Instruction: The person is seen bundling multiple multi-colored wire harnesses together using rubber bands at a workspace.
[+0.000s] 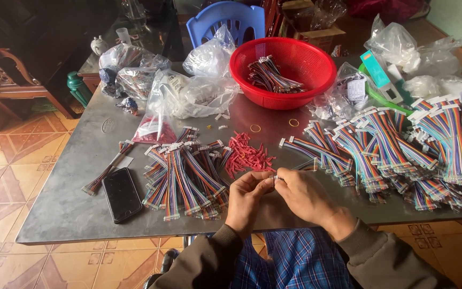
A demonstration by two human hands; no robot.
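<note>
Left hand (248, 197) and right hand (306, 196) meet, fingertips pinching small white connector (275, 177) together. Red terminal pile (247, 153) just beyond; rainbow ribbon-cable bundles (185, 179) left of left hand, on tabletop (65, 208).

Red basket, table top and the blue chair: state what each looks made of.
Red basket: moulded plastic, going by the uniform colour and fine perforated mesh wall. Table top: probably sheet metal, dull grey with a soft sheen and thin flat edge; a laminate cannot be ruled out. Blue chair: moulded plastic, glossy, with slots cut in the backrest.
</note>
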